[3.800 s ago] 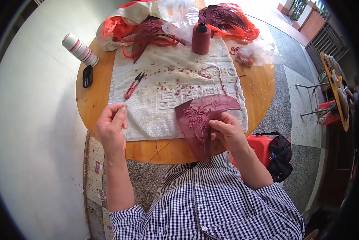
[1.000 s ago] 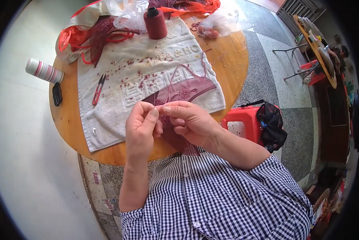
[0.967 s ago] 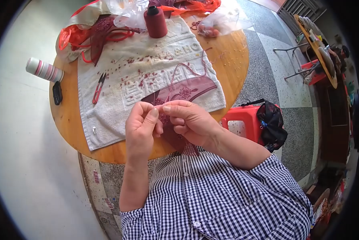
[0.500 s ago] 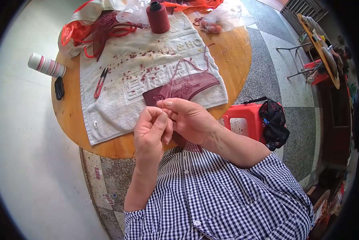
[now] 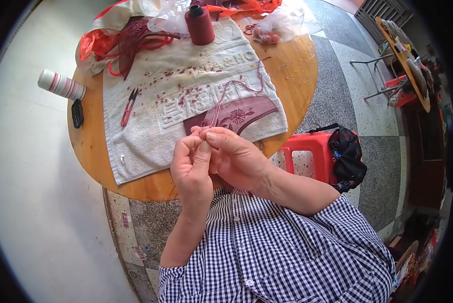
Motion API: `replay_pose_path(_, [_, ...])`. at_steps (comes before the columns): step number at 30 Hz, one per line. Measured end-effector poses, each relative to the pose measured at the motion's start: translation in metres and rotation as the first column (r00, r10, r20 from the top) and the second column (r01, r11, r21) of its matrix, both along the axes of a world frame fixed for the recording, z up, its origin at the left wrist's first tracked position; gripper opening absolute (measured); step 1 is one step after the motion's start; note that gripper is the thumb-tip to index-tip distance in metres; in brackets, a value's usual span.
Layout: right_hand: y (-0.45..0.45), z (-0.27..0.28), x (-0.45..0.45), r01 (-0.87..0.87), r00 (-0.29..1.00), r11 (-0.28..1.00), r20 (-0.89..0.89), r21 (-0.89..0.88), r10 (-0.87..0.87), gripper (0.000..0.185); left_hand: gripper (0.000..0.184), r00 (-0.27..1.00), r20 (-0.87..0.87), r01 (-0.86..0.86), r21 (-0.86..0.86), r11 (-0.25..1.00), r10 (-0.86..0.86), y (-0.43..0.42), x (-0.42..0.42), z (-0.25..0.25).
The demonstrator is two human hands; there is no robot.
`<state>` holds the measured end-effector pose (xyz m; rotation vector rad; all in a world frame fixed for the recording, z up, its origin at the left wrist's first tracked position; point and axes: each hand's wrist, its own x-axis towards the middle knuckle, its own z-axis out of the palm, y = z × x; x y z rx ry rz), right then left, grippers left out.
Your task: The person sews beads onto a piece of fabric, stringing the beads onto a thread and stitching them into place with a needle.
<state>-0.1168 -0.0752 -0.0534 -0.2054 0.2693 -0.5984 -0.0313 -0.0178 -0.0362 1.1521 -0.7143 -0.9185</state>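
My left hand [image 5: 192, 164] and my right hand [image 5: 241, 160] meet at their fingertips over the near edge of the table. Both are closed in a pinch on a dark red thread [image 5: 217, 112], which runs up from the fingers and curls over the towel. Whether a needle is also between the fingertips is hidden. Just beyond them lies a sheer maroon fabric piece [image 5: 254, 112] with an embroidered flower, its left part partly covered by my hands. It rests on a white towel [image 5: 150, 159].
Red-handled thread snips [image 5: 128, 112] and scattered dark red bits lie on the towel. A thread cone [image 5: 200, 26] stands at the back among plastic bags [image 5: 282, 25]. At left are a striped flask [image 5: 62, 85] and a black object [image 5: 77, 113]; a red stool [image 5: 309, 149] is at right.
My fingertips have drawn closer together, and the right thumb now sits against the left fingertips. The view has shifted slightly.
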Motion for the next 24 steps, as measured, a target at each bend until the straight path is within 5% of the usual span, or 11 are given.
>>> replay_pose_path(6, [0.001, 0.004, -0.003, 0.046, 0.996, 0.999, -0.078, -0.015, -0.047, 0.024, 0.005, 0.995, -0.098, 0.026, -0.044, 0.999, -0.030, 0.000, -0.003, -0.005])
replay_pose_path(11, [-0.008, -0.001, -0.004, 0.009, 0.999, 1.000, -0.053, 0.002, -0.009, 0.024, 0.004, 0.977, -0.042, 0.209, -0.030, 0.977, -0.210, -0.003, 0.008, -0.008])
replay_pose_path(15, [-0.010, -0.002, -0.008, 0.016, 1.000, 1.000, -0.008, 0.023, -0.016, 0.022, 0.004, 0.982, 0.163, 0.106, -0.033, 0.994, -0.099, -0.001, 0.002, -0.009])
replay_pose_path(21, [-0.006, 0.004, -0.001, 0.061, 0.998, 0.998, 0.006, 0.013, -0.061, 0.020, 0.005, 0.969, 0.242, -0.018, -0.093, 0.996, 0.040, -0.006, -0.006, -0.013])
replay_pose_path(24, [-0.007, 0.005, -0.003, 0.022, 0.998, 0.998, -0.062, 0.057, -0.018, 0.019, 0.004, 0.989, -0.092, 0.099, -0.148, 0.984, -0.114, -0.002, -0.001, -0.014])
